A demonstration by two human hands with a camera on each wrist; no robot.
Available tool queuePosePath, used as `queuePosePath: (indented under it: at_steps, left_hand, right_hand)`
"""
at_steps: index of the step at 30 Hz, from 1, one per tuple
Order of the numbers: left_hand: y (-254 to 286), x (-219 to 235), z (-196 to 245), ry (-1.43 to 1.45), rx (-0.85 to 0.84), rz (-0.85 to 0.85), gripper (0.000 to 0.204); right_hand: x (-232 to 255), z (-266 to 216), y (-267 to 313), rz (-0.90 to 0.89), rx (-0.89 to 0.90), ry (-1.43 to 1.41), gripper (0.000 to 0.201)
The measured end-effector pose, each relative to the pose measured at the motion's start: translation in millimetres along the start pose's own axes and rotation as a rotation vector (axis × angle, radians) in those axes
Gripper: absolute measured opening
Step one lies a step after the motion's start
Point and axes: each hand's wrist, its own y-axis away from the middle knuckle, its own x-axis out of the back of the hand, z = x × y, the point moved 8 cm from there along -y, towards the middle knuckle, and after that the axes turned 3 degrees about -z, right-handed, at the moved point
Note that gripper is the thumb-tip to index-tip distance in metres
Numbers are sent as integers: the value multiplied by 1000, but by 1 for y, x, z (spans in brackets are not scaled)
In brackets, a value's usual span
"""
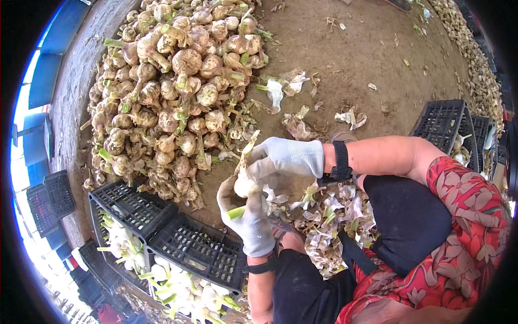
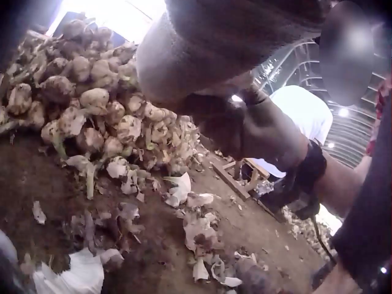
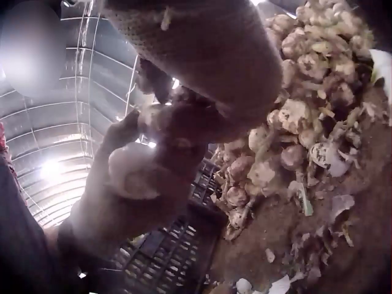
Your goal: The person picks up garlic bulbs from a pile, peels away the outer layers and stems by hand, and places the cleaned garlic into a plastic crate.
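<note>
In the head view, my gloved left hand (image 1: pixel 250 225) grips a garlic bulb (image 1: pixel 245 184), pale where it shows between the hands. A cut green stem (image 1: pixel 236 213) sticks out beside the left fingers. My gloved right hand (image 1: pixel 288 156) pinches the bulb's dry brown outer skin (image 1: pixel 249 150), which stands up from its top. From the right wrist, the bulb (image 3: pixel 135 173) shows white and smooth against the left hand (image 3: pixel 116 208), with the right hand (image 3: pixel 208 55) dark above it. The left wrist view has the left hand (image 2: pixel 196 55) covering the bulb.
A big heap of unpeeled garlic (image 1: pixel 183 86) lies ahead on the dirt floor. Black crates (image 1: pixel 199 251) stand at the left, over peeled white garlic (image 1: pixel 186 291). Peeled skins (image 1: pixel 334 227) are piled between the legs, and more crates (image 1: pixel 442 127) stand at the right.
</note>
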Motion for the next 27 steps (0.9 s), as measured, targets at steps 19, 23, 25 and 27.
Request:
queuePosePath:
  at_steps: [19,23,25,27]
  left_hand:
    - [7,2,-18,187,230,-118,54]
    - [5,2,-16,76,238,-98,51]
    - [9,5,-41,437,465,-88,49]
    - [9,-9,-44,664,563,-194,50]
  right_hand:
    - [5,-22,1,57,295,533,14]
    - [1,-33,7,250,515,869,20]
    - [-11,-45,15,255,623,1024,17]
    - [-7,-41,15,293,631,1017,17]
